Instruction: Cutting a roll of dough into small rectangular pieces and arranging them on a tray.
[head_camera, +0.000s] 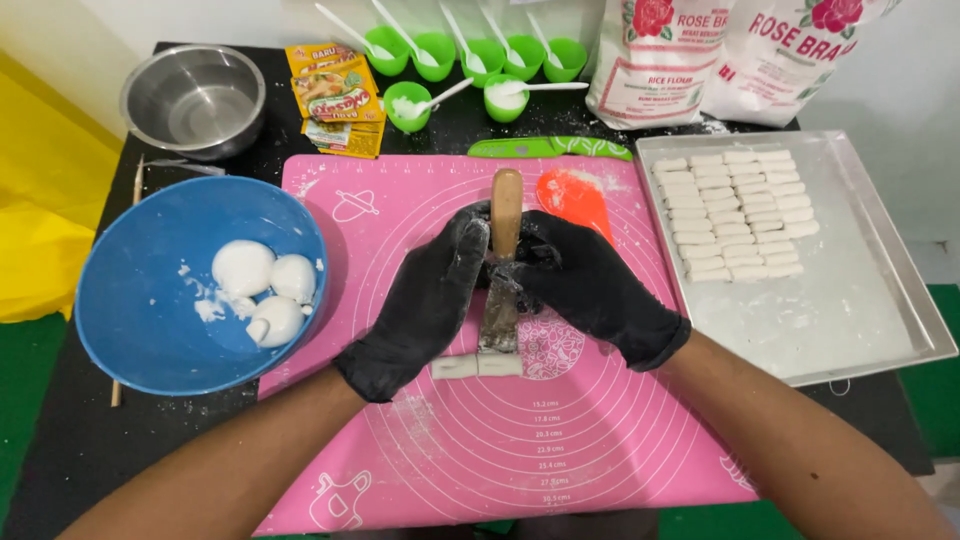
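Both hands wear black gloves over a pink baking mat. My right hand grips a wooden-handled metal scraper, blade pointing down at a short white dough roll lying on the mat. My left hand lies alongside the scraper, its fingers touching the blade near the handle and its heel close to the roll's left end. The blade's lower edge meets the roll near its middle.
A blue bowl with three white dough lumps sits left. A metal tray with rows of cut dough pieces lies right. Behind the mat: a green knife, orange scraper, steel bowl, seasoning packets, several green cups, two flour bags.
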